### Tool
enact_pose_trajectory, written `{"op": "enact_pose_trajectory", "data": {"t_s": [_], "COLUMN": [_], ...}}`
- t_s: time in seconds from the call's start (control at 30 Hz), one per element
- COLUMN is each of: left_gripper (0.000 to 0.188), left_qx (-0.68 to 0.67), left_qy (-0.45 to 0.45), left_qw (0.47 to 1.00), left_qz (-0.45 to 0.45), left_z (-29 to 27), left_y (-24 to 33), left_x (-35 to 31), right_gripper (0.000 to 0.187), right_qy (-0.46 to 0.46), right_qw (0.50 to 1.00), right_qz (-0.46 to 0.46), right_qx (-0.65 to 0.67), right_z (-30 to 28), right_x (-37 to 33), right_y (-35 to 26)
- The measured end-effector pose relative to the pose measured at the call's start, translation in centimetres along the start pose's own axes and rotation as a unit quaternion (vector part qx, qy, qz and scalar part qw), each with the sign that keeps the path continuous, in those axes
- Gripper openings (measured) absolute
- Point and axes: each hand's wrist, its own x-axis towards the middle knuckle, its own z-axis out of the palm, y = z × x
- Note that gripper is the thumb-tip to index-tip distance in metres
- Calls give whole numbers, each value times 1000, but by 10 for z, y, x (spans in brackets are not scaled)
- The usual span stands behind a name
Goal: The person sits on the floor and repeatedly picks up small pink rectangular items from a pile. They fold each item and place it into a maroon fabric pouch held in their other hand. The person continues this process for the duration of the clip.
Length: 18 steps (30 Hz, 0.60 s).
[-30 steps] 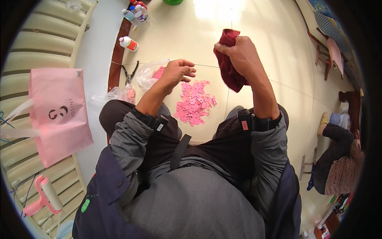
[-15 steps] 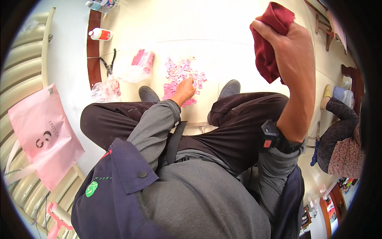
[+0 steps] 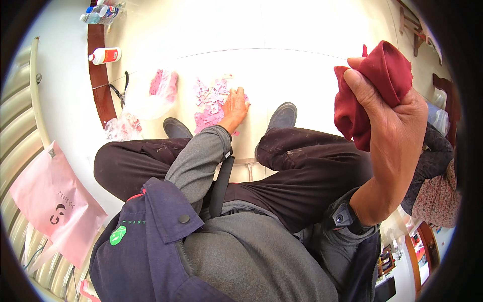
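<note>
A crumpled dark red cloth (image 3: 375, 85) is gripped in my right hand (image 3: 402, 118), raised at the right with the thumb pressed over the folds. Low at the middle, my left hand (image 3: 234, 108) reaches down to a heap of small pink pieces (image 3: 209, 117) spread on the floor between my shoes. Its fingers are stretched out over the heap's right side, and they hide the pieces beneath. Some pieces in the heap are paler pink with marks on them; the nearer ones are a stronger pink.
Left of the heap lie a clear plastic bag with pink contents (image 3: 163, 88), another bag (image 3: 123, 127) and black-handled pliers (image 3: 121, 90). A white bottle (image 3: 105, 55) and other bottles lie along the wall. A pink bag (image 3: 58, 201) hangs by a radiator. Another person (image 3: 436, 176) is at the right.
My right hand has moved lower and to the right with the cloth. My left hand's fingers have straightened and spread over the heap's right side. The view has shifted slightly.
</note>
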Motion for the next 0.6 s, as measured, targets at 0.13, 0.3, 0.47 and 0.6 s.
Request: {"op": "enact_pose_trajectory", "data": {"t_s": [0.13,0.3,0.47,0.6], "left_gripper": [27,14,16,19], "left_qx": [14,-49,-93,-94], "left_qy": [-10,10,208,345], "left_qw": [999,997,939,815], "left_qz": [29,50,258,455], "left_z": [3,-15,-96,-186], "left_y": [-2,5,59,114], "left_x": [6,-3,-11,-29], "right_gripper": [33,28,20,23], "right_qy": [0,-4,-7,-25], "right_qw": [1000,998,995,992], "right_qz": [17,21,9,-35], "right_qx": [16,61,101,120], "right_z": [-1,-2,0,7], "right_x": [3,5,7,11], "right_y": [1,3,4,4]}}
